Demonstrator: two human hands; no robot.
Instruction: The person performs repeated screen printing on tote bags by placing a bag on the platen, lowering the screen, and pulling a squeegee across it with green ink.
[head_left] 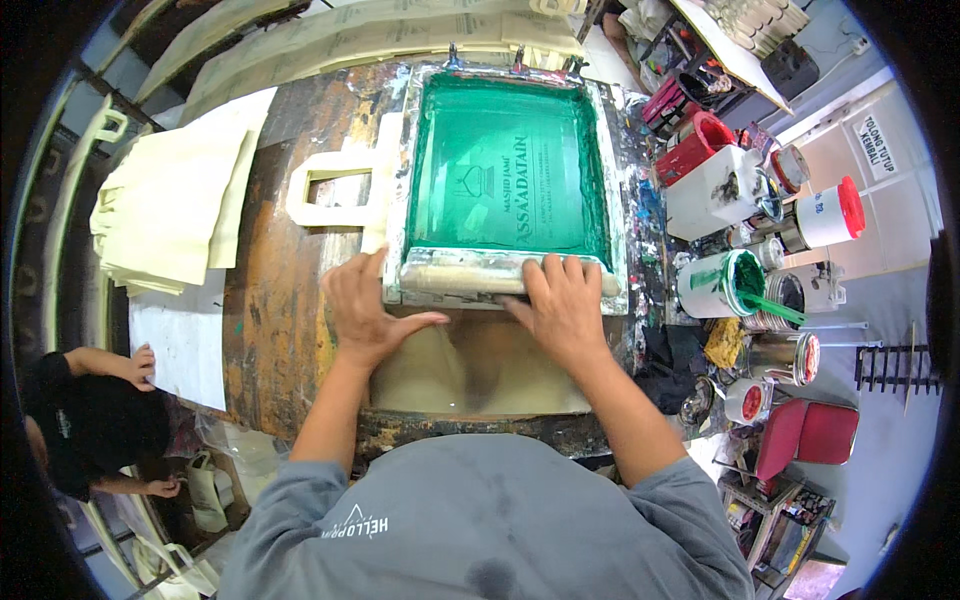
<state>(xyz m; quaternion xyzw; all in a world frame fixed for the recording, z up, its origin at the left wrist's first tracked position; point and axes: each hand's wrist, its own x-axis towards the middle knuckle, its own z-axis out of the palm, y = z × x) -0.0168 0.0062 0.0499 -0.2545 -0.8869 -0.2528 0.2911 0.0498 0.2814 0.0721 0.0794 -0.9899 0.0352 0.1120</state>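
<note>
A silkscreen frame (616,215) with green ink on its mesh lies on the worktable in front of me. Along its near end rests a squeegee (460,276). My right hand (565,310) grips the squeegee's right part, fingers over the top and thumb below. At the frame's near left corner, my left hand (358,305) is open, thumb stretched to the right and fingertips by the frame's edge. A cream tote bag (300,195) lies under the frame, its handle sticking out to the left. Most of that bag is hidden.
Stacked cream bags (165,200) lie at the table's left, over white paper (180,350). On the right stand a green ink tub (705,288), a white jug (705,195) and several cans. Another person's hand (140,368) touches the paper. A red chair (805,435) is at right.
</note>
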